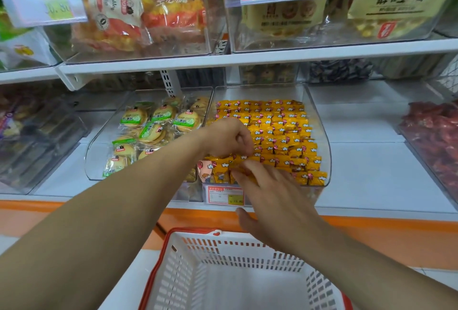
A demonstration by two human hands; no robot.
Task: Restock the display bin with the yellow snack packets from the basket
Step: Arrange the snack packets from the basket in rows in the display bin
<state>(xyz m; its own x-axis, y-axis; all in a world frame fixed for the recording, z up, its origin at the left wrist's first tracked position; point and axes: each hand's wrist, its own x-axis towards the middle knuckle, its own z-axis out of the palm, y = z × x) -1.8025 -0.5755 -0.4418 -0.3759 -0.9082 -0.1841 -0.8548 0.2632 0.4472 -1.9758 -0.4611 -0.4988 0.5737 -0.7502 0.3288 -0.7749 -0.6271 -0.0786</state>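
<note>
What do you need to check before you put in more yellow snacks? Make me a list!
1. Snacks left in the basket: not ok, the part in view holds none.
2. Room in the bin: not ok, yellow packets fill it to the front lip.
3. Back rows neat: ok.
4. Left hand holding a packet: cannot tell, its curled fingers hide that.
5. Right hand free: ok, straight fingers rest on the front row.
6. Price tag showing: ok.
</note>
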